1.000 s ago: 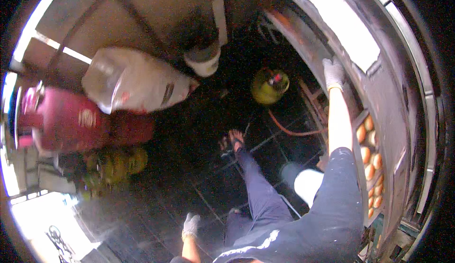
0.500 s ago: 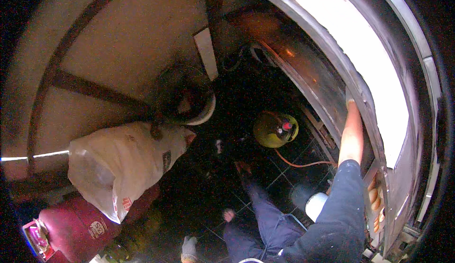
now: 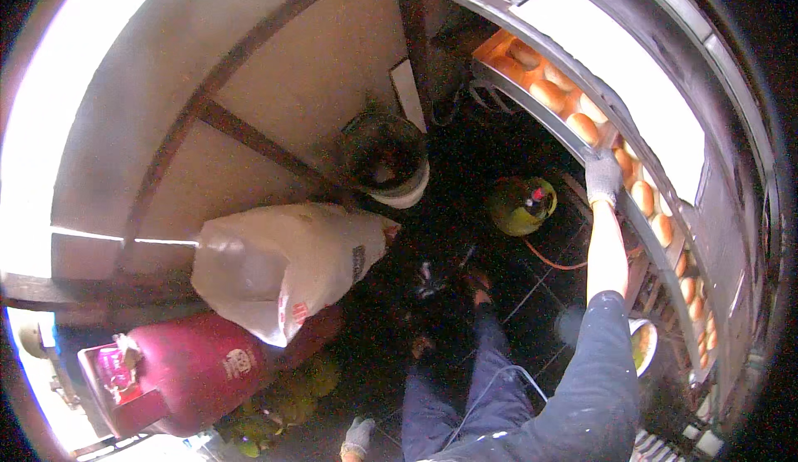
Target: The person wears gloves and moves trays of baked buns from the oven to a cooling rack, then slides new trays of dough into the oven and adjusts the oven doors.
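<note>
Long metal trays of golden bread rolls [image 3: 582, 128] run along the right side, inside a curved opening. My right hand [image 3: 603, 177], in a grey glove, is on the near edge of the trays [image 3: 559, 125], its fingers closed over the metal. Rolls lie on both sides of it. Low and near my body hangs my left hand [image 3: 359, 437], also gloved in grey. It touches nothing visible, and its fingers are too indistinct to read.
A yellow-green gas cylinder [image 3: 522, 208] with an orange hose stands on the dark tiles. To the left are a large white sack [image 3: 291, 254], a magenta cylinder [image 3: 199, 370] and a dark bin [image 3: 384, 153]. A white bucket [image 3: 644, 347] stands beside my right arm.
The rolls have come into view along the opening, where a dark surface was. My right hand, hidden behind the frame before, now shows on the tray edge. The whole view has shifted.
</note>
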{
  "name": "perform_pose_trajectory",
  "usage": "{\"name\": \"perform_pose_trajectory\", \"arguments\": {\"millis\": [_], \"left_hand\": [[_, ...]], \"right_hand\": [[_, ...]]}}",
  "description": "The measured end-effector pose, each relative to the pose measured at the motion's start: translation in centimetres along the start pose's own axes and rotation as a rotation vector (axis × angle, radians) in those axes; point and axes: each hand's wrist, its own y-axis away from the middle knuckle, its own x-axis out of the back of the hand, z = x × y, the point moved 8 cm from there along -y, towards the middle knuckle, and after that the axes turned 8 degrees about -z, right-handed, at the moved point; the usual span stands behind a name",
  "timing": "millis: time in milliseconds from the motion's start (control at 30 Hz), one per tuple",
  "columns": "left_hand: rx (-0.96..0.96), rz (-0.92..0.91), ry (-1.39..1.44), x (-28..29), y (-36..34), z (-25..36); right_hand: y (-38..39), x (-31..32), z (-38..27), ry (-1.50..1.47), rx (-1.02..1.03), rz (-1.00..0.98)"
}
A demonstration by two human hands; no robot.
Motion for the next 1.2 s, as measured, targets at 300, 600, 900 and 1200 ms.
{"name": "perform_pose_trajectory", "arguments": {"millis": [300, 600, 900, 1200], "left_hand": [[-0.185, 0.003, -0.836, 7.8, 2.1, -6.3], [-0.957, 0.057, -1.158, -13.6, 0.8, 11.1], [-1.817, 0.018, -1.529, -64.9, 22.4, 41.9], [-1.598, 0.279, -1.424, -87.4, 27.7, 49.3]], "right_hand": [[14.2, 4.3, 2.1, -0.281, 0.163, 0.116], [34.9, 13.3, 47.3, -0.483, -0.593, -0.111], [39.9, 26.4, 88.1, -1.551, -0.892, 0.62], [38.3, 26.0, 95.3, -1.502, -0.699, 0.282]]}}
